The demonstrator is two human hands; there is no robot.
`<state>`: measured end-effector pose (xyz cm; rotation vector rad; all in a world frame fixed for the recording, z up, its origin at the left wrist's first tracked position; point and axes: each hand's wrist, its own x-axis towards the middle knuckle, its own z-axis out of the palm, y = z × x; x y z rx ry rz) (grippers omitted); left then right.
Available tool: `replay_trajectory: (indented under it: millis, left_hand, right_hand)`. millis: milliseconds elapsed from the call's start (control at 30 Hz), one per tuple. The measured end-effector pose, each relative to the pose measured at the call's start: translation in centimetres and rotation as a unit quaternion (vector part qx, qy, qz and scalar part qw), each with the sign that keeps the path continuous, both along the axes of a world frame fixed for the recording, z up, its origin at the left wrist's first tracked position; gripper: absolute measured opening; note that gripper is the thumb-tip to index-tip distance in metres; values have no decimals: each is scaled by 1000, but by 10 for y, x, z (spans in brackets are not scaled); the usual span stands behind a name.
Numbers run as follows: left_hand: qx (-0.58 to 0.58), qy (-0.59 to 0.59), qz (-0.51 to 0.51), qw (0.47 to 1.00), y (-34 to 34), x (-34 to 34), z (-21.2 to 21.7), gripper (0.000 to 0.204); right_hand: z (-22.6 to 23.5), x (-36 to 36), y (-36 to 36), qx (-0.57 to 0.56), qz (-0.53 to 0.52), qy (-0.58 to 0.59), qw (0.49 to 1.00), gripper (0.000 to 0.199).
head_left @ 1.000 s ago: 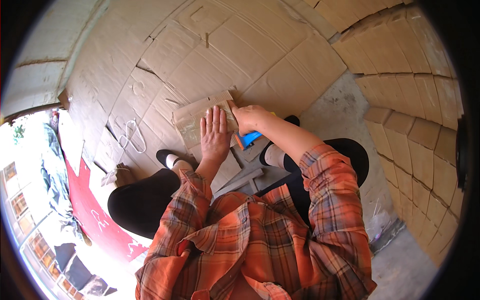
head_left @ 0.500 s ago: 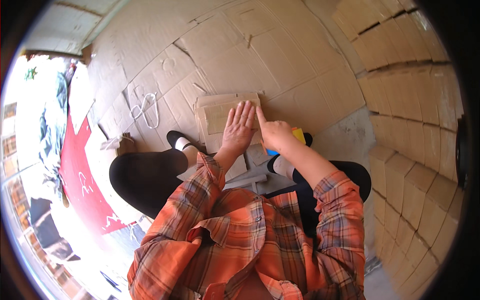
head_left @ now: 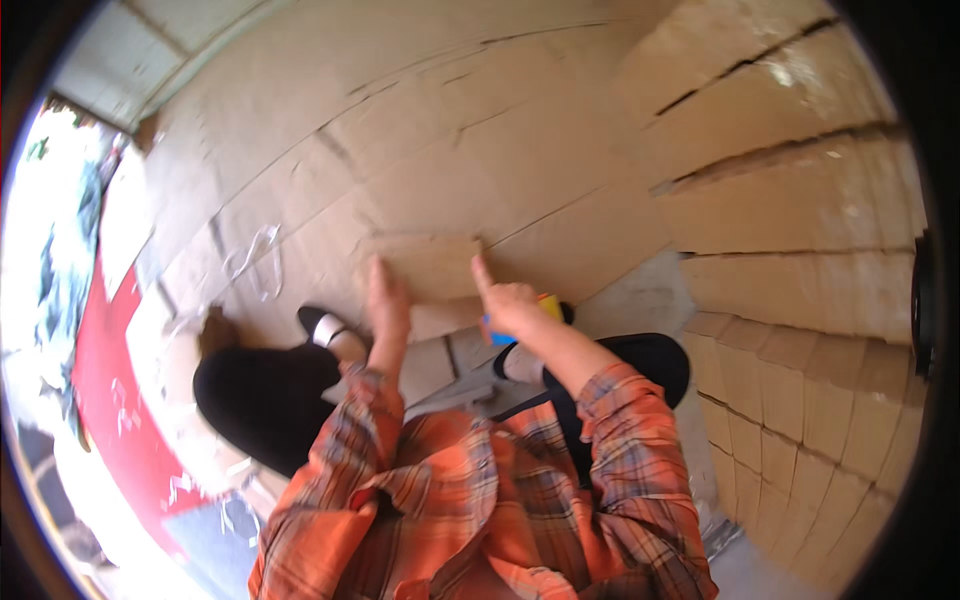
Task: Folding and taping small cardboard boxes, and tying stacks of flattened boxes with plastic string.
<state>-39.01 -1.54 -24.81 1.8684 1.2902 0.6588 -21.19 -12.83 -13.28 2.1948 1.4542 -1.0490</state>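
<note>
A flat brown cardboard box lies on the floor in front of me, between my feet. My left hand is on edge at its left side, fingers straight and thumb hard to make out in the blur. At the right side my right hand stretches its index finger along the box's edge, the other fingers curled. A blue, yellow and orange object, seemingly a tape dispenser, shows on both sides of this wrist. It appears to be in the curled fingers, though the grip is mostly hidden beneath the hand.
Flattened cardboard sheets cover the floor ahead. Stacked brown cartons rise along the right. A loop of white strap lies to the left, near my black shoe. Further left is a red panel.
My left hand has gone from lying flat on the cardboard to its left side, now turned on edge. The right hand stays at the right edge. The whole view has shifted and blurred.
</note>
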Motion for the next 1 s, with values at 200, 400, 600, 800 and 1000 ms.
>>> replay_trajectory:
  millis: [200,400,600,800,1000]
  left_hand:
    - [-145,-92,39,984,26,-30,-15,42]
    - [-275,127,-33,952,29,-1,0,58]
    - [-361,115,47,924,16,6,-31,84]
    - [-318,151,-27,936,48,-25,-91,100]
    - [-193,171,-37,965,72,-58,-83,86]
  right_hand:
    - [-17,-16,10,43,4,-3,999,111]
    - [-21,2,-7,18,-21,-26,999,107]
    - [-21,7,-14,-13,-30,-25,999,113]
    - [20,-8,7,-58,-46,-9,997,113]
    - [32,-29,26,-50,-44,1,998,114]
